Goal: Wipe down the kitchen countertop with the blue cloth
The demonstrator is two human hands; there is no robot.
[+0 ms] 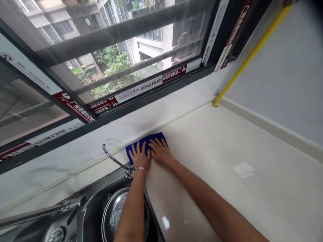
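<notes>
A blue cloth [157,136] lies spread at the back of the pale countertop [202,148], against the low ledge under the window. My left hand [140,157] presses flat on its left part, fingers spread, a bracelet at the wrist. Beside it, my right hand [160,150] rests flat on the cloth's right part with fingers stretched out. The two thumbs almost meet. Close to my left wrist stands a thin curved chrome tap [116,160] at the sink's back corner.
Below my left forearm, a round metal pot or lid [111,210] sits in the steel sink [87,215]. A larger faucet [68,206] reaches over the left basin. A yellow pipe [252,55] rises from the counter's back right corner. The dark window frame [151,107] runs behind.
</notes>
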